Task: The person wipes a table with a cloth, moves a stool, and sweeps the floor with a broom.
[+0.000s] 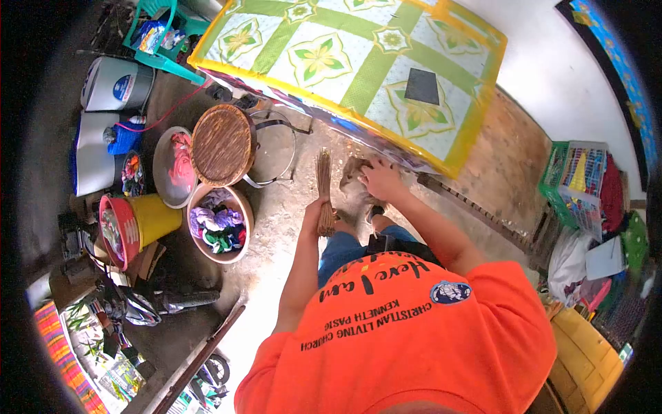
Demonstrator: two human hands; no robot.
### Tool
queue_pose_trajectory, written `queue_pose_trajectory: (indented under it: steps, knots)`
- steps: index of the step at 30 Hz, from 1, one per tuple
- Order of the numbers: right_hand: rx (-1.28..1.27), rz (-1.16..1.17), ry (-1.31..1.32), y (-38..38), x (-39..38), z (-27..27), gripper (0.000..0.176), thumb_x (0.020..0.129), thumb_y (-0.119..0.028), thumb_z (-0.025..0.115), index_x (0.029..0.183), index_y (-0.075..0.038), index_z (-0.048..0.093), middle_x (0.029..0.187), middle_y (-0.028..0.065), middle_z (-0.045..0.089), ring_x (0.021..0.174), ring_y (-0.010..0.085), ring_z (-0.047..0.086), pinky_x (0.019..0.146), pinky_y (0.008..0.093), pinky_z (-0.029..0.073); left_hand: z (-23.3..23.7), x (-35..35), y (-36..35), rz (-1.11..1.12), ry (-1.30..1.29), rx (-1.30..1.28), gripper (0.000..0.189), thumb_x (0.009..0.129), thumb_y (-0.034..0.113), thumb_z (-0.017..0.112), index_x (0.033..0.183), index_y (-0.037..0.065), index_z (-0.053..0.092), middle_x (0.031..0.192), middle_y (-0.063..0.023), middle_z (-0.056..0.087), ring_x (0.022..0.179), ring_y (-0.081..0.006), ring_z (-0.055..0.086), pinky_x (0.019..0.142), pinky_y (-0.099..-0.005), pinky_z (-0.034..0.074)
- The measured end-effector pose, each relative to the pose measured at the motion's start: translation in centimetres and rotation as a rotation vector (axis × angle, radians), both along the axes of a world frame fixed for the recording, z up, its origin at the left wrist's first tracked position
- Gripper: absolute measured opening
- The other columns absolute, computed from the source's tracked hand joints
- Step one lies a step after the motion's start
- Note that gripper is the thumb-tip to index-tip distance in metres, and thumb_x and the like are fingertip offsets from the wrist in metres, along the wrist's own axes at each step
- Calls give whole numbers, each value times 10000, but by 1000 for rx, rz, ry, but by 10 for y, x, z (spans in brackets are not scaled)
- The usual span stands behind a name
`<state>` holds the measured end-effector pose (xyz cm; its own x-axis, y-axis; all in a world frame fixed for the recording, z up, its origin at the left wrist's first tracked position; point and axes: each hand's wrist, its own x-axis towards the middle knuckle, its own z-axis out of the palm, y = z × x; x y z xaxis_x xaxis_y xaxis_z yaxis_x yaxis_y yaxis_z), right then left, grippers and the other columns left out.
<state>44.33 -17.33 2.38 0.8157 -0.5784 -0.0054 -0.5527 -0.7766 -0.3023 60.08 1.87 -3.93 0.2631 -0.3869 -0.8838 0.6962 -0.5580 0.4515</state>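
Orange cotton shirt (414, 352) with dark lettering fills the foreground, both arms reaching forward from it over the concrete floor (272, 228). The left hand (316, 211) is clenched around a broom of thin brown sticks (324, 181), which stands out both above and below the fist. The right hand (380, 181) is held low with fingers apart, over or against a mottled grey-brown object (351, 174) on the floor; whether it presses or merely covers it, I cannot tell, nor what the object is.

Just beyond lies the edge of the tabletop (321, 58), covered in green-and-white floral plastic with yellow trim, with a flat dark rectangular sheet (422, 86) on it. To the left are a stool with a round brown seat (223, 145) and thin black metal legs (295, 128), and a pale round basin (249, 231) of clothes.

The likeliest trouble is the sticks splaying or slipping through the fist if its grip loosens. Swung left, their tips could snag on the stool's legs. The right knuckles are near the overhanging cover and could catch it on rising, dragging the sheet along. Feet (376, 211) close behind the hands leave little room for a stumble.
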Motion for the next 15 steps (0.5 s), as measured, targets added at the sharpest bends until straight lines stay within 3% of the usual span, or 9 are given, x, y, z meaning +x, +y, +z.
queue_pose_trajectory:
  steps: [3, 6, 8, 9, 10, 13, 14, 15]
  knots:
    - [-6, 133, 6, 8, 2, 21, 221, 825, -349, 542, 923, -175, 637, 1082, 42, 548, 989, 228, 520, 782, 429, 442, -4, -1, 15, -55, -6, -32, 369, 821, 323, 565, 993, 0, 522, 741, -177, 612, 482, -250, 577, 424, -344, 506]
    - [7, 87, -132, 18, 16, 36, 232, 782, -266, 608, 994, -173, 634, 1004, 57, 555, 979, 251, 525, 779, 398, 440, -3, 0, 32, -75, -7, -40, 359, 821, 313, 567, 987, -1, 520, 744, -173, 606, 528, -248, 588, 440, -350, 516]
    - [275, -10, 104, 19, 18, -10, 239, 756, -229, 620, 992, -199, 641, 952, 42, 545, 921, 242, 531, 744, 385, 440, -8, 0, 47, -87, 22, -42, 366, 819, 316, 572, 987, -4, 519, 743, -168, 602, 533, -246, 589, 440, -347, 517]
    - [404, -64, 213, 20, 23, -5, 249, 743, -210, 626, 992, -212, 644, 925, 35, 541, 892, 238, 535, 727, 378, 439, -6, 4, 50, -98, 31, -48, 369, 818, 317, 575, 987, -6, 519, 743, -166, 600, 535, -245, 589, 440, -346, 517]
    - [417, -89, 177, 24, 28, 1, 271, 783, -273, 578, 1049, -247, 622, 989, 46, 545, 976, 258, 530, 816, 400, 437, -4, 10, 51, -105, 44, -40, 370, 816, 318, 578, 986, -6, 518, 742, -165, 598, 527, -243, 587, 437, -343, 516]
    - [124, -69, -158, 50, 38, 33, 256, 803, -250, 566, 1053, -242, 622, 1037, 56, 539, 1032, 256, 516, 832, 413, 435, -3, 13, 81, -114, 79, -5, 375, 813, 322, 585, 983, -4, 514, 741, -165, 595, 496, -242, 578, 429, -338, 514]
    - [107, -65, -176, 57, 40, 33, 257, 810, -219, 551, 1057, -232, 624, 1098, 76, 529, 1079, 261, 495, 838, 432, 430, -8, 14, 90, -111, 77, -11, 376, 812, 322, 586, 985, -3, 513, 741, -168, 596, 483, -244, 575, 427, -338, 513]
    - [149, -76, 17, 64, 38, 22, 259, 807, -209, 551, 1055, -234, 621, 1111, 77, 524, 1088, 261, 487, 836, 437, 427, -12, 13, 100, -104, 79, -16, 377, 812, 323, 586, 986, -2, 512, 742, -171, 598, 470, -245, 571, 424, -339, 513]
